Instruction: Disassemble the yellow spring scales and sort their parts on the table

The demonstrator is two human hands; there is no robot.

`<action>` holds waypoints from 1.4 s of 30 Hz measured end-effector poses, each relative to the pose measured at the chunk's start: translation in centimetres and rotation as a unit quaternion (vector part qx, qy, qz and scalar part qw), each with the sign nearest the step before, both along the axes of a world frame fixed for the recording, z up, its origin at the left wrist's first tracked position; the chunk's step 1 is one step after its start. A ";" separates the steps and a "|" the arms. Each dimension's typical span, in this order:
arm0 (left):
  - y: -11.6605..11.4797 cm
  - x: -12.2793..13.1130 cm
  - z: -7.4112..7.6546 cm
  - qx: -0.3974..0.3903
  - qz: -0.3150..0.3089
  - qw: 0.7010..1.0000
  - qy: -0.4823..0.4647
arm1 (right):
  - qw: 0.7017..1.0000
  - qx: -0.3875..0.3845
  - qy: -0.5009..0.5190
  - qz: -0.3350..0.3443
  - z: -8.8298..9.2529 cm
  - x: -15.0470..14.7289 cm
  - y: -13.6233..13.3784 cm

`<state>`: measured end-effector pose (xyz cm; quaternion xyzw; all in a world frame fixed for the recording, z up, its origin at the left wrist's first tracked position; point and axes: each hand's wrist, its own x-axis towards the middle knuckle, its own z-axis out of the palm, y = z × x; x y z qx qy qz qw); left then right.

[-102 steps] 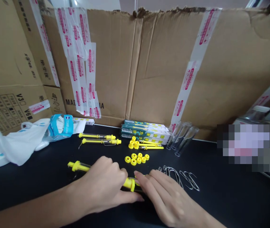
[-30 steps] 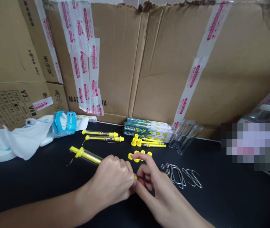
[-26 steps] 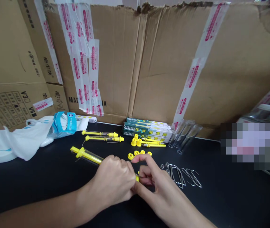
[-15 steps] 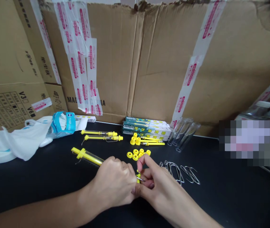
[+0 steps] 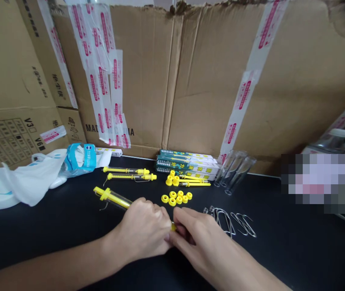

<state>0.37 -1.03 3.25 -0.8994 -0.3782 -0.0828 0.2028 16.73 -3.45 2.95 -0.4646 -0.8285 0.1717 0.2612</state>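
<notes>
My left hand (image 5: 148,232) is wrapped round a tubular spring scale (image 5: 116,199), a clear tube with a yellow inner strip. Its yellow cross-shaped end sticks out to the upper left with a thin wire hook under it. At the other end, my right hand (image 5: 198,232) pinches the yellow end piece (image 5: 173,227) with thumb and fingers. Most of that piece is hidden by the fingers. Several yellow rings and caps (image 5: 172,201) lie just beyond my hands. To the right of my right hand are bent metal wire hooks (image 5: 225,220).
Two spring scales (image 5: 132,177) lie at the back left. Behind the caps are yellow rods (image 5: 195,183) and stacked printed boxes (image 5: 187,163). Clear tubes (image 5: 240,173) lean beside them. A blue and white plastic packet (image 5: 81,157) is at the left. Cardboard (image 5: 208,81) walls the table's back.
My right fingers have closed in on the spring scale's end, covering the yellow part and metal wire seen before. The spring scale has shifted slightly to the right at its far end.
</notes>
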 end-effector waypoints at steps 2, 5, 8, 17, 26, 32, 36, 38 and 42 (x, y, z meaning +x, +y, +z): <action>-0.2 0.0 0.1 0.010 -0.015 1.000 -0.005 | 0.999 -0.052 0.012 0.010 0.6 0.0 0.1; -0.3 -0.1 0.3 0.039 -0.030 0.999 -0.011 | 0.994 -0.098 0.044 0.012 1.2 -0.1 0.1; -0.3 -0.2 0.3 0.052 -0.023 0.998 -0.014 | 0.991 -0.112 0.072 -0.008 1.4 -0.2 0.1; -0.4 -0.2 0.5 0.066 -0.003 0.998 -0.024 | 0.989 -0.110 0.088 -0.040 1.4 -1.0 -0.2; 0.1 -1.6 -1.2 0.129 -0.014 0.988 -0.083 | 0.943 0.011 0.294 -0.157 3.0 4.9 2.4; 0.9 -1.8 1.4 0.249 -0.004 0.958 -0.141 | 0.948 -0.115 0.288 -0.078 4.8 4.9 1.9; 1.4 -2.3 1.3 0.235 0.012 0.961 -0.146 | 0.954 -0.110 0.274 -0.049 5.1 4.6 2.1; 1.6 -2.6 0.6 0.214 0.012 0.965 -0.151 | 0.962 -0.118 0.246 -0.033 5.0 5.6 2.7; 1.8 -2.8 -0.3 0.176 0.025 0.972 -0.154 | 0.973 -0.105 0.206 -0.016 4.8 8.4 3.8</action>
